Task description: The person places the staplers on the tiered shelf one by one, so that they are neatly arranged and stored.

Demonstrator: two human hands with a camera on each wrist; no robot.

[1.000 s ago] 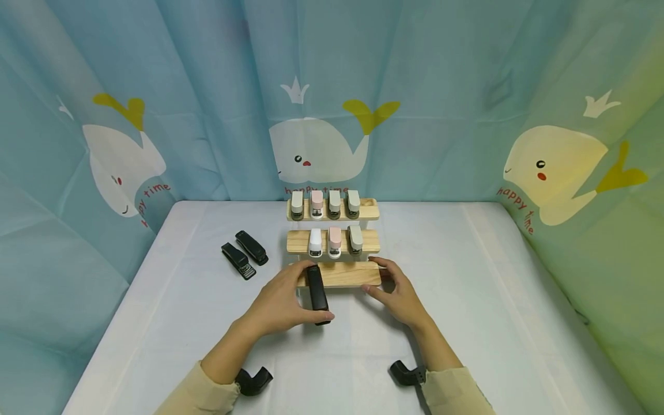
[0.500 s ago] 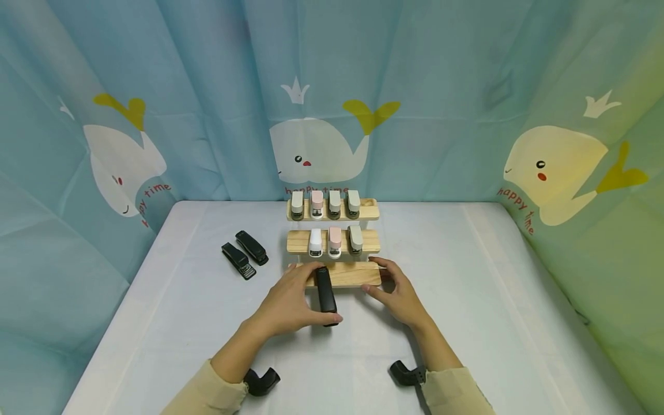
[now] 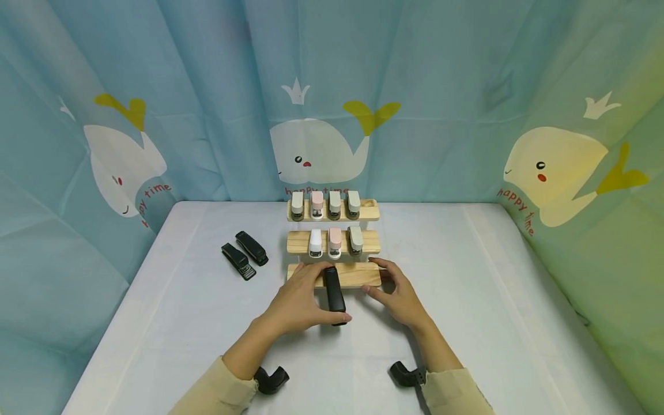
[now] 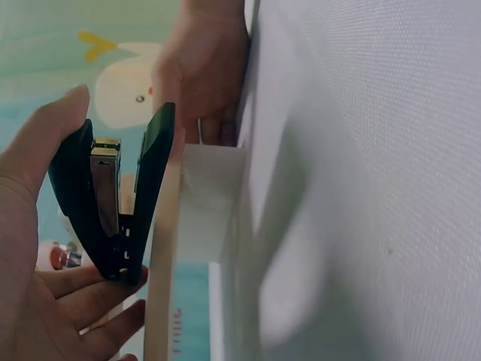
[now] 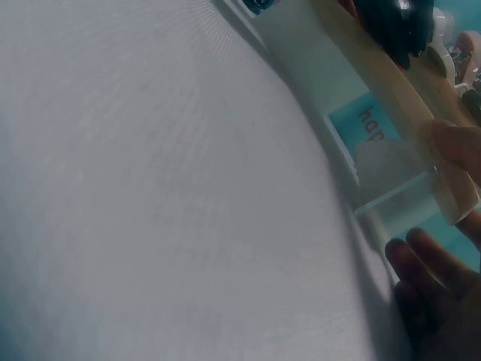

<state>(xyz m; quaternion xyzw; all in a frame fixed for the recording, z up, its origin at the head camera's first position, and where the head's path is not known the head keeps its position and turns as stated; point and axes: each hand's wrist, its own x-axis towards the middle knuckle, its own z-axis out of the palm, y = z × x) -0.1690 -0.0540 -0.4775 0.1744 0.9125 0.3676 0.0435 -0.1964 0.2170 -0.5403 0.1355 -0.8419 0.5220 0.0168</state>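
Note:
My left hand (image 3: 298, 300) pinches a black stapler (image 3: 335, 291) between thumb and fingers, its length pointing away from me. It overlaps the front edge of the lowest wooden shelf (image 3: 365, 275). In the left wrist view the stapler (image 4: 152, 165) has its arms spread apart, the metal staple channel showing between them, close over the board. My right hand (image 3: 399, 297) grips the right end of that shelf, thumb at the front edge and fingers around the far side. The right wrist view shows this thumb (image 5: 458, 147) on the wood, beside a clear support (image 5: 394, 203).
Behind, the middle shelf (image 3: 298, 242) carries three small staplers in white, pink and grey-green. Several more stand on the top shelf (image 3: 370, 210). Two black staplers, one nearer (image 3: 238, 261) and one farther (image 3: 252, 248), lie on the white table (image 3: 171, 323) at left.
My left hand has slid the stapler rightward along the lowest shelf, from near its left end towards its middle. The right hand stays put on the shelf end.

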